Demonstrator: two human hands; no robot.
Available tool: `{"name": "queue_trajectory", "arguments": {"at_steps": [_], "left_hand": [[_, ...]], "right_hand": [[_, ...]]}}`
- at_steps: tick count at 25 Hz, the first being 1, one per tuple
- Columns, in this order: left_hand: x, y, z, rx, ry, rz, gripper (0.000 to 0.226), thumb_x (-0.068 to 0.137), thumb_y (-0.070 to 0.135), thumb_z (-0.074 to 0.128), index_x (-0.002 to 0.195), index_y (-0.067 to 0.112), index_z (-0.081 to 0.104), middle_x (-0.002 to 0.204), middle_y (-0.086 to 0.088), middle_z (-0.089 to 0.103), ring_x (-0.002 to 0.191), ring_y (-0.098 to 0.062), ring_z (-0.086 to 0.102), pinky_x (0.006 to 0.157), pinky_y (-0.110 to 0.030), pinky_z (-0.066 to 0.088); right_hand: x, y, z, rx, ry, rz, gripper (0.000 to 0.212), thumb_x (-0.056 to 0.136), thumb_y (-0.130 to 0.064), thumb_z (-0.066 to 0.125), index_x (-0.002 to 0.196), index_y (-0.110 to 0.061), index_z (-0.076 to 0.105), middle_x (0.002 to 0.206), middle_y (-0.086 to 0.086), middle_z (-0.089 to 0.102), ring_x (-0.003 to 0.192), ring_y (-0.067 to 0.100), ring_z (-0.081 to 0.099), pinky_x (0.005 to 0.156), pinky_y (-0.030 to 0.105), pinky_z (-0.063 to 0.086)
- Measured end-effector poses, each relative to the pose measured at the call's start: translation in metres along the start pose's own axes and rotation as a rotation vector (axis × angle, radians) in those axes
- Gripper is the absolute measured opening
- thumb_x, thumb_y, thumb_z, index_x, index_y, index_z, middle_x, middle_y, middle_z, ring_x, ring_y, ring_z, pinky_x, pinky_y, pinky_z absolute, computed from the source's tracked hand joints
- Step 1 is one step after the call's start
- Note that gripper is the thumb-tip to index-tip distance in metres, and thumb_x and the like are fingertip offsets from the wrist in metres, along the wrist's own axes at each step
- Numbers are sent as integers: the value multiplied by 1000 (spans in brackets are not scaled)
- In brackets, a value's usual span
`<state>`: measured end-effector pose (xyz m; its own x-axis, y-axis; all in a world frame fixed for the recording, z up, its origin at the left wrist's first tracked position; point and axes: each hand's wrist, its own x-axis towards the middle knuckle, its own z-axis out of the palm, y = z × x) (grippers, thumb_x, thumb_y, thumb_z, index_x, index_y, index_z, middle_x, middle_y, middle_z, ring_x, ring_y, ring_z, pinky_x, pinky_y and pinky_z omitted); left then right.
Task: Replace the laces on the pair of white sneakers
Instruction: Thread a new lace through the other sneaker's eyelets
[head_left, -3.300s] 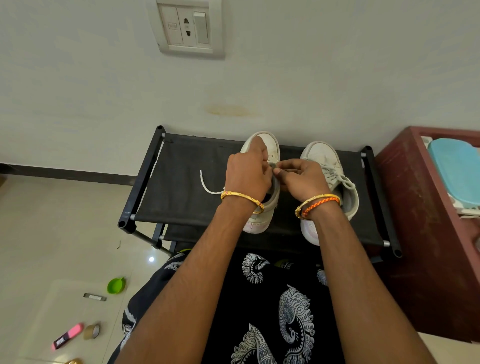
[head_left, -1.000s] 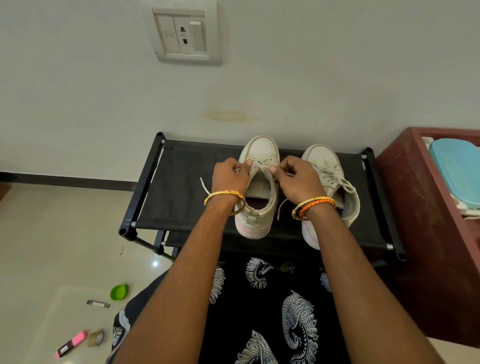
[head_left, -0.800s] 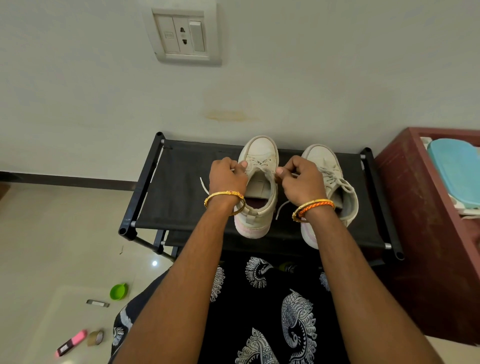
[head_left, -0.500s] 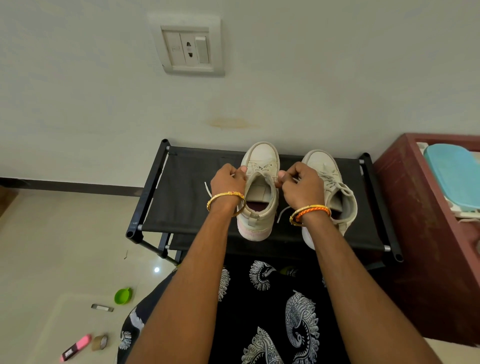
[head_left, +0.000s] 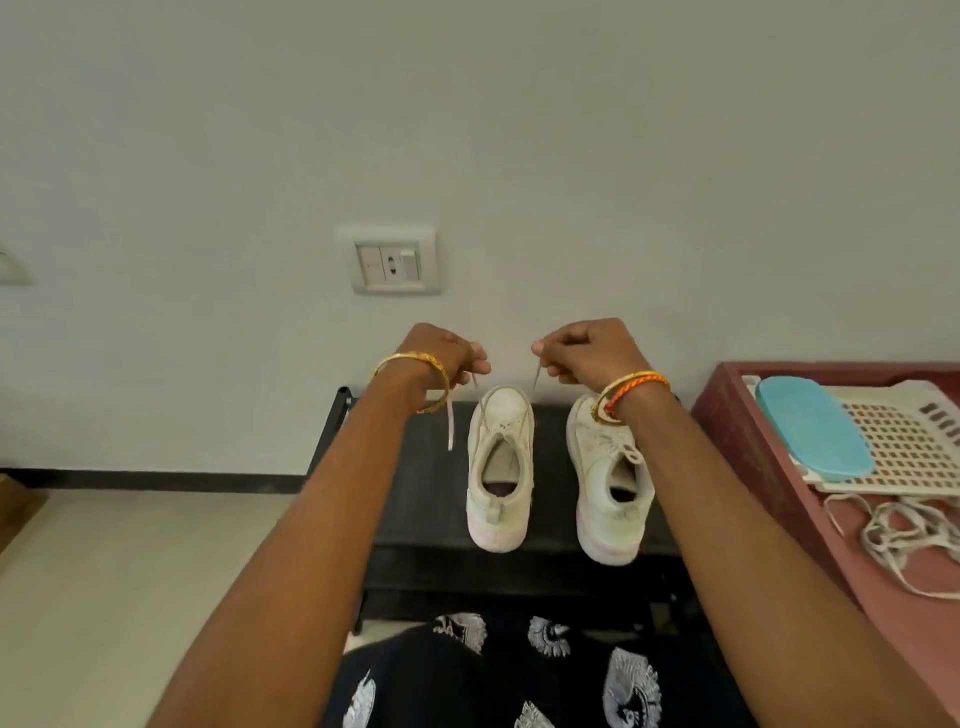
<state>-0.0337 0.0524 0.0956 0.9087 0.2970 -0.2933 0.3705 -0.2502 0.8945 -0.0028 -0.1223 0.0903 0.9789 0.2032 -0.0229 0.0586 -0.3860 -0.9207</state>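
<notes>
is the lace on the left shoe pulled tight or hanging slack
Pulled tight. Each hand, left hand and right hand, pinches one end of the lace raised above the left sneaker.

A pale wall (head_left: 519, 130) faces me, a socket plate (head_left: 393, 261) set into it, a dark skirting strip (head_left: 156, 479) at its foot above the cream floor (head_left: 130, 571); a black rack (head_left: 415, 493) stands against it, a red cabinet (head_left: 753, 467) beside its right edge

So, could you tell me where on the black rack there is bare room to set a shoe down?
The black rack shows bare fabric left of the left sneaker, partly behind the left forearm. The strip between it and the right sneaker is narrow. The red table is crowded: basket, loose laces.
</notes>
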Motion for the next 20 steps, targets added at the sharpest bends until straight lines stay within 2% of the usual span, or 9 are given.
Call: {"name": "queue_trajectory", "arguments": {"at_steps": [3,7,11,13,17,20], "left_hand": [[-11,45,-15,-52,-62,-23,15,93,13,56,91,3,67,73,-2,71,51,-6,56,61,-19,50],[-20,77,-19,-70,-171,-94,19,93,21,56,87,7,66,67,-1,72,60,-10,61,71,-24,51],[-27,90,-14,-93,-215,-214,35,98,31,46,86,4,66,64,-6,72,66,-14,63,76,-27,49],[-28,91,-12,-115,-217,-254,43,99,35,42,86,2,67,68,-9,72,69,-17,65,77,-28,50],[-30,90,-7,-174,-224,-310,52,101,37,34,87,0,68,76,-13,73,75,-21,68,80,-31,49],[-32,89,-2,-220,-241,-352,50,99,36,38,86,-1,69,78,-14,73,72,-22,69,76,-31,50]], "right_hand": [[2,-45,-22,-105,7,-137,4,84,-14,69,85,-12,72,75,3,69,71,13,65,74,26,54],[2,-75,-29,-316,-55,-258,14,88,-6,61,97,-9,71,81,3,70,72,6,66,73,20,53],[0,-82,-27,-282,25,-242,5,85,-9,67,89,-7,69,77,4,70,63,6,64,65,19,55],[3,-86,-29,-334,63,-270,9,81,-13,72,88,-7,72,78,1,67,65,8,61,64,18,50],[2,-94,-31,-267,38,-256,10,80,-6,70,89,-9,73,82,6,70,72,14,65,75,28,56],[-3,-96,-24,-234,38,-280,11,77,-5,73,84,-13,70,82,6,70,77,15,65,77,30,54]]}}
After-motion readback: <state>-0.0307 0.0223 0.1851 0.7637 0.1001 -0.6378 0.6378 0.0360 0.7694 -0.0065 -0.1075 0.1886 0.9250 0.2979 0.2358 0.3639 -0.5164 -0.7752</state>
